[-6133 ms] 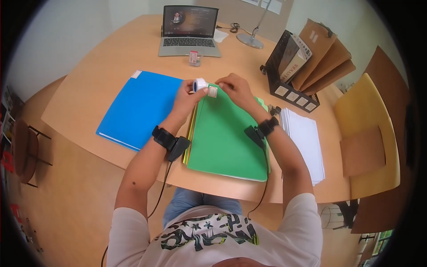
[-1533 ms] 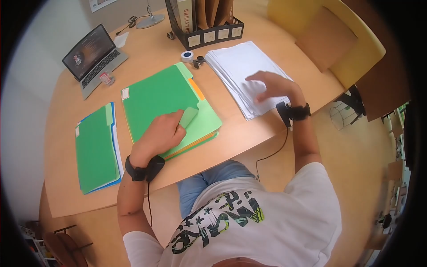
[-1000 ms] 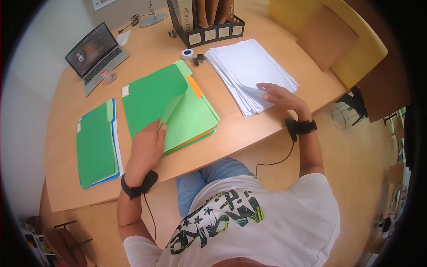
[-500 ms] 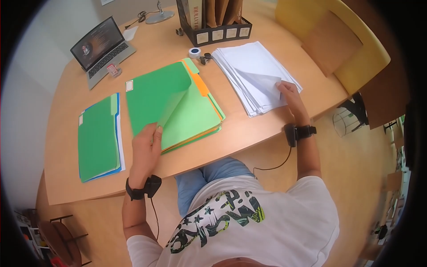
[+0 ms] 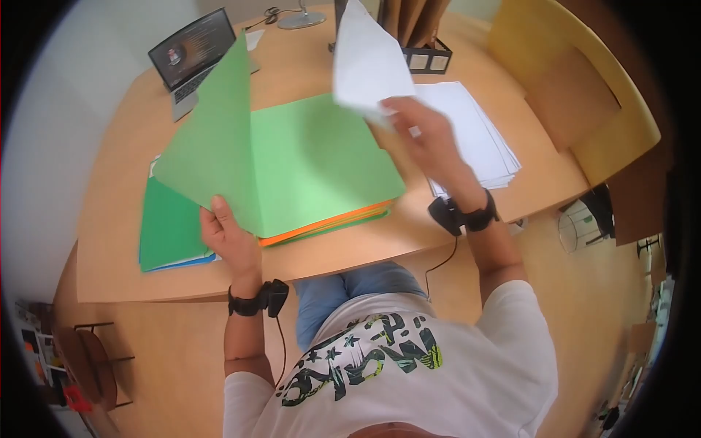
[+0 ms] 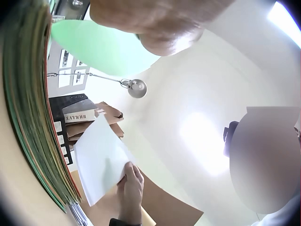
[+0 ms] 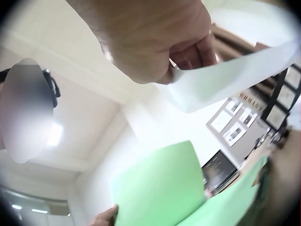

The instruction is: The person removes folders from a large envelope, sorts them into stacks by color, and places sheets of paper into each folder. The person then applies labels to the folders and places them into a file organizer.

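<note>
My left hand (image 5: 230, 237) pinches the edge of a green folder's cover (image 5: 215, 135) and holds it raised, so the light green inside (image 5: 321, 150) shows. That folder lies on a stack of green and orange folders (image 5: 321, 225). In my right hand (image 5: 431, 139) is a white sheet of paper (image 5: 371, 69), pinched at its near edge and lifted above the table beside the opened folder. The right wrist view shows the sheet (image 7: 225, 82) bending away from the fingers. Under and beyond the right hand lies the pile of white paper (image 5: 475, 139).
A dark green folder (image 5: 169, 226) with blue beneath lies at the left, partly behind the raised cover. Farther back are a laptop (image 5: 193, 55), a lamp base (image 5: 301, 20) and a black file organizer (image 5: 431, 61). A yellow chair (image 5: 631, 139) stands at the right.
The left hand has swung the folder cover up and left from a partly lifted position. The right hand has taken a sheet off the paper pile and carried it left, toward the folder.
</note>
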Available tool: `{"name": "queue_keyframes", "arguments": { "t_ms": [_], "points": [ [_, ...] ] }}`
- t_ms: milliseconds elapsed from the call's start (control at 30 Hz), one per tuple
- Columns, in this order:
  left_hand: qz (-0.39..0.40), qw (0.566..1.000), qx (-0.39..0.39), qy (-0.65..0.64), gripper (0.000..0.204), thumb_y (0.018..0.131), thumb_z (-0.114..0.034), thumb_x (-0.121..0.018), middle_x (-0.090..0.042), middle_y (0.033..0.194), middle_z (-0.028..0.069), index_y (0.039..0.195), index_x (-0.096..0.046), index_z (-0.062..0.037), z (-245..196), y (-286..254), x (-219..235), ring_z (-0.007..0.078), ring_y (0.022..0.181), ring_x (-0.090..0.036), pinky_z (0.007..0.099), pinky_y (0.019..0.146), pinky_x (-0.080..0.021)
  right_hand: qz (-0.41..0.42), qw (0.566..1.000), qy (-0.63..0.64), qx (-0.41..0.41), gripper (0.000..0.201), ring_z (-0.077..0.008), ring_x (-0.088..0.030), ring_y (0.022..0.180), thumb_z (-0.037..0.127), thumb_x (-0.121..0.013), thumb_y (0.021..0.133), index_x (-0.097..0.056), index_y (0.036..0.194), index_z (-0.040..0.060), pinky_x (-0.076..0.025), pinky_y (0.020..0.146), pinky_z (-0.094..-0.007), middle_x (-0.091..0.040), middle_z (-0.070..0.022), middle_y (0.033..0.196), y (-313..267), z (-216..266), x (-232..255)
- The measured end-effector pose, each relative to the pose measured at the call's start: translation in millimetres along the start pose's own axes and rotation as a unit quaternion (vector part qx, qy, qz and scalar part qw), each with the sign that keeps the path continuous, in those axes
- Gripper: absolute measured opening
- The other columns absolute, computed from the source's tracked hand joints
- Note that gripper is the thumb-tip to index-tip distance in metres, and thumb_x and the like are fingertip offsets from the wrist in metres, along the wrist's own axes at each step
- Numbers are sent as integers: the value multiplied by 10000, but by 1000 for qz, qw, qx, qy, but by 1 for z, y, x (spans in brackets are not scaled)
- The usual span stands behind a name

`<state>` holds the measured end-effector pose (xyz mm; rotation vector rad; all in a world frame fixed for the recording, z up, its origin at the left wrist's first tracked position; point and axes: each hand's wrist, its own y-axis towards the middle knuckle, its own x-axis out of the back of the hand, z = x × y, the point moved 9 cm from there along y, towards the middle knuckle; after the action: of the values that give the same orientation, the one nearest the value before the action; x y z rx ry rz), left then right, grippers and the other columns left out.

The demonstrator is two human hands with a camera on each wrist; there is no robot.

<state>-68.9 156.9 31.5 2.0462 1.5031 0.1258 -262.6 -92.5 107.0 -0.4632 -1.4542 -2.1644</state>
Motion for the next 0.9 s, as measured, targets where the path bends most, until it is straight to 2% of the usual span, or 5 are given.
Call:
{"name": "queue_keyframes", "arguments": {
  "t_ms": [133,233,533,800,900],
  "points": [
    [-14,1000,2,-8,255,1016,-204,-427,-609,998,60,1081,-533,19,3,-4,11,93,879,-559,243,774,-467,246,963,-58,90,121,-335,-616,774,100,-563,837,-588,923,19,-505,629,-421,-619,-117,992,-13,54,-107],
    [8,1000,-12,-6,260,1016,-196,-422,-601,1010,59,1106,-527,24,7,-7,10,97,895,-550,248,794,-457,341,933,-63,94,129,-349,-597,747,129,-559,818,-572,854,6,-496,631,-436,-599,-135,959,-30,70,-157],
    [43,998,-23,-37,250,1011,-163,-411,-578,1063,66,1158,-497,21,5,-10,6,109,935,-538,263,828,-447,333,935,-27,117,166,-323,-595,828,155,-597,778,-570,856,10,-508,667,-423,-592,-139,947,-50,85,-177],
    [57,998,-21,-30,247,998,-166,-433,-560,1121,77,1183,-464,-5,6,-11,4,136,986,-543,287,856,-452,377,913,-46,150,455,-305,-578,955,395,-684,773,-602,1060,52,-516,733,-402,-570,-137,1027,-58,98,-173],
    [44,998,-8,-36,270,990,-177,-461,-548,1069,75,1169,-457,26,3,-12,3,124,963,-514,273,855,-420,408,898,-47,158,502,-310,-559,999,423,-688,768,-602,1103,60,-514,752,-404,-547,-147,1068,-62,99,-173]
  ]
}}
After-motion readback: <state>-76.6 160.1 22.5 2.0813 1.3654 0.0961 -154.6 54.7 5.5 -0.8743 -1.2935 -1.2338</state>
